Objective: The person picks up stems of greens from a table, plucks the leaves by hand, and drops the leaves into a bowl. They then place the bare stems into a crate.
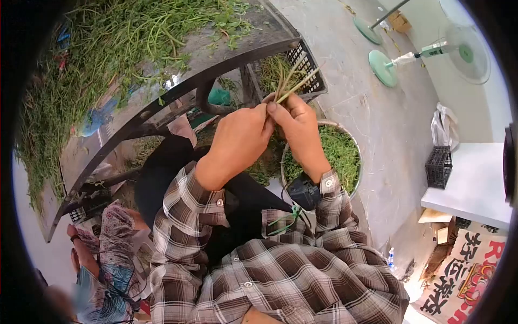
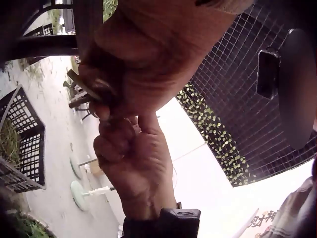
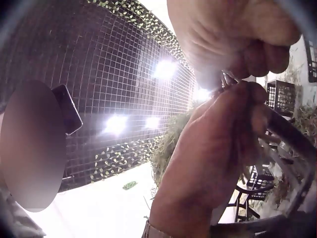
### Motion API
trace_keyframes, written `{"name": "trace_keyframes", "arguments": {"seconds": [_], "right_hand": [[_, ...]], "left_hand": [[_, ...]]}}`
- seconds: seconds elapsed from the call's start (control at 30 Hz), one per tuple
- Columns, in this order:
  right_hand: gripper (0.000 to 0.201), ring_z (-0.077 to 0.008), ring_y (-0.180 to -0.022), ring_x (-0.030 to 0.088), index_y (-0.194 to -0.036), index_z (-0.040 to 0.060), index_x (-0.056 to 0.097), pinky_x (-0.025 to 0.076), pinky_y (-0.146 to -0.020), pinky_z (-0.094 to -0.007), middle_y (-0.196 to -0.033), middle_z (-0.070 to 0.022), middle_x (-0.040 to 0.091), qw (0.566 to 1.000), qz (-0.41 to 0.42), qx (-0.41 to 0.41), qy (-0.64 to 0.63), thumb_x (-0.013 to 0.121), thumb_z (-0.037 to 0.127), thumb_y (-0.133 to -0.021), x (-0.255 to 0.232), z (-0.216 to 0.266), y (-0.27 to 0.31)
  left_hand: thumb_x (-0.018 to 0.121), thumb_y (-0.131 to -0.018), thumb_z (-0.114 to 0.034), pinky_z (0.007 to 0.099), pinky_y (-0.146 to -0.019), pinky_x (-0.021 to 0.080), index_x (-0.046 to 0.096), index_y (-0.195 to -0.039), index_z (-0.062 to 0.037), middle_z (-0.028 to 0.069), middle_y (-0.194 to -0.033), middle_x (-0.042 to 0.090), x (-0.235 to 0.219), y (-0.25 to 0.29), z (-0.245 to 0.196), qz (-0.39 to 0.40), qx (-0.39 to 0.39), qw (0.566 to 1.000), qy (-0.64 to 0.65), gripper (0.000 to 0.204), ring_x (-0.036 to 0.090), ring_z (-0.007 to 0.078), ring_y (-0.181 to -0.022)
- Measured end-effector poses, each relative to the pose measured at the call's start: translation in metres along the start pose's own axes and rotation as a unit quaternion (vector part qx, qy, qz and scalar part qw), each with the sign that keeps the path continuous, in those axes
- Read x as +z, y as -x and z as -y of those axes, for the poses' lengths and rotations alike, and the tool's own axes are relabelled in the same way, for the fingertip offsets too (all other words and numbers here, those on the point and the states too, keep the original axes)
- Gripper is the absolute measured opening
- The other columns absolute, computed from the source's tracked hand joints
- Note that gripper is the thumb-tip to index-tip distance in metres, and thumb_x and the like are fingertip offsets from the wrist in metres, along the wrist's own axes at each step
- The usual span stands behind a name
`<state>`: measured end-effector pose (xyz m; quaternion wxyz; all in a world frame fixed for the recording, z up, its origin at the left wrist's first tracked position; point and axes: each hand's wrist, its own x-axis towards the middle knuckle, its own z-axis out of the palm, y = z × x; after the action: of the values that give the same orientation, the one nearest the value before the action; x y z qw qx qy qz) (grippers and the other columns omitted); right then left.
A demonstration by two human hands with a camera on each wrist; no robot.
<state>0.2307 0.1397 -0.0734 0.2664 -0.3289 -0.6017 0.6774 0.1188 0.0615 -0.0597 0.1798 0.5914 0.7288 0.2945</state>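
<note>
Both hands meet in front of the chest in the head view, over a small bunch of thin plant stems. The stems are pale green and brownish and point up and to the right. With curled fingers, the left hand grips the bunch near its lower end. The right hand pinches the same bunch, its thumb against the stems. In the left wrist view, cut-looking stem ends stick out of the left hand. Most of the bunch inside the fingers is hidden. A round tub of green leaves stands below the right hand.
A dark-edged table bears a large heap of leafy greens. Past the hands is a black plastic crate with stems inside. Standing fans and a white table are to the right. Another person sits at lower left.
</note>
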Motion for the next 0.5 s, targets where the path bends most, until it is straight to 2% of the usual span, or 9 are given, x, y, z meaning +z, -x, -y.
{"name": "trace_keyframes", "arguments": {"seconds": [0.07, 0.2, 0.27, 0.3, 0.37, 0.4, 0.47, 0.5], "right_hand": [[0.015, -0.006, -0.069, 0.049, -0.096, 0.0008, 0.056, 0.041, -0.064, -0.0223, -0.076, 0.0001, 0.055, 0.999, -0.003, -0.027, -0.033, 0.054, 0.013, -0.087, 0.0, 0.005, -0.003], [0.012, -0.0043, -0.063, 0.046, -0.094, 0.0026, 0.055, 0.039, -0.057, -0.0206, -0.074, 0.0014, 0.053, 0.996, -0.02, -0.075, -0.04, 0.052, 0.013, -0.088, -0.004, 0.004, -0.006], [0.012, -0.0019, -0.056, 0.041, -0.094, 0.0047, 0.052, 0.034, -0.049, -0.018, -0.071, 0.0039, 0.048, 0.996, -0.041, -0.049, -0.059, 0.051, 0.016, -0.09, -0.009, 0.005, -0.006], [0.012, -0.0019, -0.056, 0.041, -0.094, 0.0047, 0.052, 0.034, -0.049, -0.018, -0.071, 0.0039, 0.048, 0.996, -0.042, -0.049, -0.06, 0.051, 0.016, -0.09, -0.01, 0.007, -0.005], [0.013, 0.0005, -0.047, 0.03, -0.095, 0.0071, 0.05, 0.023, -0.042, -0.0155, -0.062, 0.008, 0.038, 0.986, -0.069, -0.054, -0.142, 0.053, 0.019, -0.09, -0.01, 0.015, -0.005], [0.013, 0.0005, -0.047, 0.03, -0.095, 0.0071, 0.05, 0.023, -0.042, -0.0155, -0.062, 0.008, 0.038, 0.986, -0.069, -0.054, -0.143, 0.053, 0.019, -0.09, -0.013, 0.016, -0.005], [0.015, -0.0005, -0.05, 0.033, -0.096, 0.0071, 0.049, 0.026, -0.042, -0.0166, -0.067, 0.0066, 0.039, 0.987, -0.063, -0.079, -0.122, 0.05, 0.021, -0.091, -0.021, 0.019, -0.007], [0.016, -0.0008, -0.049, 0.034, -0.096, 0.0064, 0.049, 0.026, -0.042, -0.017, -0.065, 0.0062, 0.039, 0.985, -0.068, -0.094, -0.124, 0.05, 0.021, -0.091, -0.022, 0.019, -0.009]], "left_hand": [[0.051, -0.083, -0.016, 0.0476, -0.06, 0.044, 0.053, -0.082, 0.0005, 0.0214, -0.071, 0.058, -0.001, -0.002, -0.002, -0.036, 0.007, 0.999, 0.033, 0.016, 0.056, 0.0396, -0.068], [0.055, -0.081, -0.017, 0.0466, -0.061, 0.043, 0.055, -0.085, 0.0, 0.021, -0.073, 0.058, -0.006, -0.004, -0.005, -0.035, -0.003, 0.998, 0.054, 0.017, 0.056, 0.039, -0.07], [0.059, -0.078, -0.019, 0.0449, -0.063, 0.042, 0.056, -0.087, -0.0012, 0.0201, -0.075, 0.058, -0.011, -0.003, -0.007, -0.012, -0.027, 0.997, 0.076, 0.02, 0.056, 0.0378, -0.072], [0.059, -0.078, -0.019, 0.0449, -0.063, 0.042, 0.056, -0.087, -0.0012, 0.0201, -0.075, 0.058, -0.011, -0.002, -0.007, -0.011, -0.027, 0.997, 0.075, 0.02, 0.056, 0.0378, -0.072], [0.062, -0.076, -0.019, 0.0431, -0.064, 0.043, 0.057, -0.089, -0.0007, 0.0187, -0.075, 0.059, -0.011, -0.002, -0.005, -0.014, -0.026, 0.995, 0.098, 0.022, 0.057, 0.0366, -0.073], [0.062, -0.076, -0.019, 0.0431, -0.064, 0.043, 0.057, -0.089, -0.0007, 0.0187, -0.075, 0.059, -0.012, -0.002, -0.004, -0.014, -0.026, 0.995, 0.098, 0.022, 0.057, 0.0366, -0.073], [0.064, -0.077, -0.016, 0.0321, -0.059, 0.042, 0.056, -0.096, 0.0017, 0.0139, -0.074, 0.058, -0.013, -0.003, -0.004, -0.01, -0.023, 0.995, 0.1, 0.026, 0.054, 0.0221, -0.064], [0.064, -0.077, -0.016, 0.0321, -0.059, 0.042, 0.056, -0.096, 0.0017, 0.0139, -0.074, 0.058, -0.013, -0.003, -0.003, -0.01, -0.023, 0.995, 0.099, 0.026, 0.054, 0.0221, -0.064]]}}
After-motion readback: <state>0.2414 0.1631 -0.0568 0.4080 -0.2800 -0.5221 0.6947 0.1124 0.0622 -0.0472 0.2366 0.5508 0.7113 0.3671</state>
